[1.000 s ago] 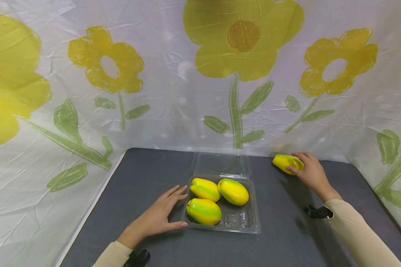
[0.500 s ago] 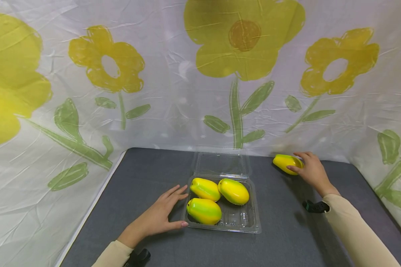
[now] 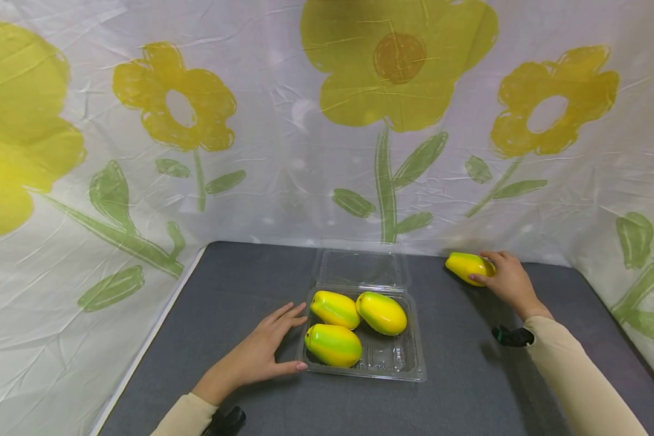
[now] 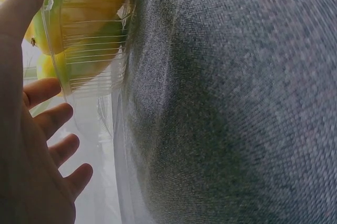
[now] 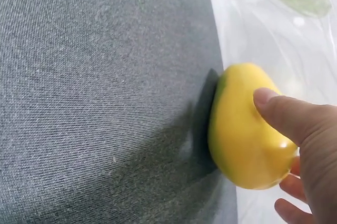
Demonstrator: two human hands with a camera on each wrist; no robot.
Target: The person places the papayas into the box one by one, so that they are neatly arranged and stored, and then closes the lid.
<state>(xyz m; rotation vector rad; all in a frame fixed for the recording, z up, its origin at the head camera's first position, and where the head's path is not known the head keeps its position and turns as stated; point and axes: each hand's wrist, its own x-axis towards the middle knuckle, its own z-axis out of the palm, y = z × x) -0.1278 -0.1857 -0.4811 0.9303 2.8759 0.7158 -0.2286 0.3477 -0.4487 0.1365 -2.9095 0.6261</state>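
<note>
A yellow-green papaya (image 3: 461,265) lies near the back edge of the table, right of centre. My right hand (image 3: 509,281) holds its right end, thumb on the near side and fingers round the far side. The right wrist view shows the thumb on the smooth papaya (image 5: 242,129), with the other fingers partly hidden behind it. My left hand (image 3: 258,354) is spread at the left side of a clear plastic clamshell box (image 3: 384,354), thumb and fingertips right at its rim. Inside the box lie three papayas (image 3: 333,345), towards its left and back.
The box's clear lid (image 3: 360,269) is folded back towards the rear. A dark grey cloth (image 3: 240,284) covers the table. Behind it hangs a white curtain (image 3: 272,151) with printed yellow flowers. Dark straps (image 3: 513,336) sit at both wrists.
My right wrist and forearm have shifted slightly left, while the hand stays on the same papaya. The left hand and the box have not visibly moved.
</note>
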